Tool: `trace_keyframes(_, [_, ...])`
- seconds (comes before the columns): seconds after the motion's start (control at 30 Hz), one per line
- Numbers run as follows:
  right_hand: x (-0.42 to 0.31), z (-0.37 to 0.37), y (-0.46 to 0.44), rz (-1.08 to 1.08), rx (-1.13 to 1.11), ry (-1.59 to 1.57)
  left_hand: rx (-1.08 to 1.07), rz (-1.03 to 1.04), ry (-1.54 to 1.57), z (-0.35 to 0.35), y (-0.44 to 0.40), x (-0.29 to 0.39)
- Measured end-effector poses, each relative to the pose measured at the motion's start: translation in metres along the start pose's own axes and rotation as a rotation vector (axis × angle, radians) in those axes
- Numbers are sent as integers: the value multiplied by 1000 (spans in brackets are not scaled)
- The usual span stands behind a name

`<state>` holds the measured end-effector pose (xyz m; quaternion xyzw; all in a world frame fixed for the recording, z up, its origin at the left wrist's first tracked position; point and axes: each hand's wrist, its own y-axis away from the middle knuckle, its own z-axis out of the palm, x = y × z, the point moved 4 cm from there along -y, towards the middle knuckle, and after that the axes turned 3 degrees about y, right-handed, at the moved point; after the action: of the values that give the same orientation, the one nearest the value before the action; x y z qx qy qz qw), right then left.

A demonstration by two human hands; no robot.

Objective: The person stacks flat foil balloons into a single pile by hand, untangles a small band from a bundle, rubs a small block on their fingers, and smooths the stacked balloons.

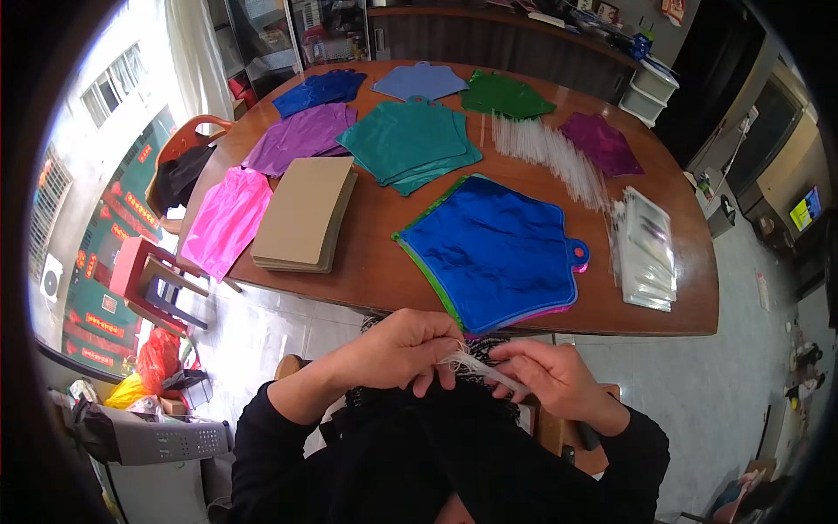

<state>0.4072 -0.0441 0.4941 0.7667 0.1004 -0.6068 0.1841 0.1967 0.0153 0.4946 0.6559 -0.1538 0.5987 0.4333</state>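
**Bundle of white strings [478, 363] slants between left hand [408, 348] and right hand [559, 384]**

Nearest, the bundle lies off the surface, in front of the black clothing [419, 445]. Its long axis runs from the left fingers rightward and slightly toward the body, ending among the right fingers. The left fingers are pinched on the looser, looped end; the right fingers appear clamped on the narrower end. Neither hand is clearly nearer: the bundle simply bridges them. Its tips vanish inside both grips, and single strands are too fine to count.

Just beyond the hands, a blue foil piece [489, 249] lies on the surface [375, 236], its tab pointing right. It hides most of the green and pink ones under it, of which only edges show.

Farther off, a brown stack [301, 214] sits to the left and clear packets [648, 253] to the right, their contents unreadable through glare. Beyond are teal foil pieces [410, 140] and thin white strips [546, 153], overlapping too closely to separate.
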Motion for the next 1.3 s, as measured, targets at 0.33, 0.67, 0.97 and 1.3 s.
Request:
trace_keyframes(0.33, [-8,13,-28,37,-82,-109,62,216,-172,4,3,11])
trace_keyframes(0.67, [-22,9,-26,-288,90,402,50,504,-441,7,14,14])
trace_keyframes(0.97, [-61,-3,-19,-570,189,564,154,766,-440,9,2,20])
trace_keyframes(1.3, [-75,-21,-14,-516,180,430,101,552,-67,37,-11,41])
